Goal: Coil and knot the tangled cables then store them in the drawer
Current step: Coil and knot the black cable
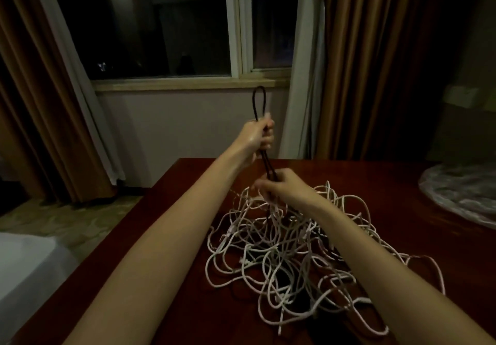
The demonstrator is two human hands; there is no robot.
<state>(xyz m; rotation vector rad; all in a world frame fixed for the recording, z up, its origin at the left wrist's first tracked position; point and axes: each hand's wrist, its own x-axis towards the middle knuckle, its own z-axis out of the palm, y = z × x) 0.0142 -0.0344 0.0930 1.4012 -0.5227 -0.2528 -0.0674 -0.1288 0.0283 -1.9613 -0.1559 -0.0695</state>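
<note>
A big tangle of white cables (290, 258) lies on the dark red wooden table (182, 197), with some dark cable mixed in. My left hand (257, 136) is raised above the table's far edge and grips a black cable (259, 103) folded double, its loop sticking up above my fist. The two black strands run down to my right hand (281, 187), which pinches them just above the pile. No drawer is in view.
A round pale mat (461, 191) lies at the table's right edge. Behind the table are a wall, a window sill (182, 84) and brown curtains on both sides. A white bed corner (24, 264) sits low on the left, beside patterned floor.
</note>
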